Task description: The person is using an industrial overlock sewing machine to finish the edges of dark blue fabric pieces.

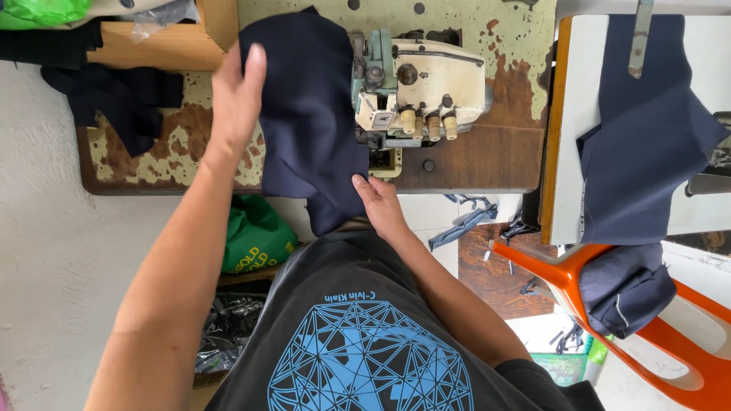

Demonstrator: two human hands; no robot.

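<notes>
1. The left hand lies flat, fingers stretched out, on the upper left edge of a navy cloth; it presses the cloth rather than closing around it.
2. The right hand pinches the cloth's lower right edge, just below the sewing machine. The two hands are well apart, one at each end of the cloth.
3. The cloth is spread on the worn table, just left of the machine and touching it, with its lower corner hanging over the near edge.
4. The machine is cream and pale green, with a row of knobs on its front.
5. Dark cloth strips lie on the table's left side, near a wooden box.
6. A green bag sits under the table by the person's left arm.
7. To the right, more navy fabric drapes over a white table, and a navy bundle rests on an orange chair.
</notes>
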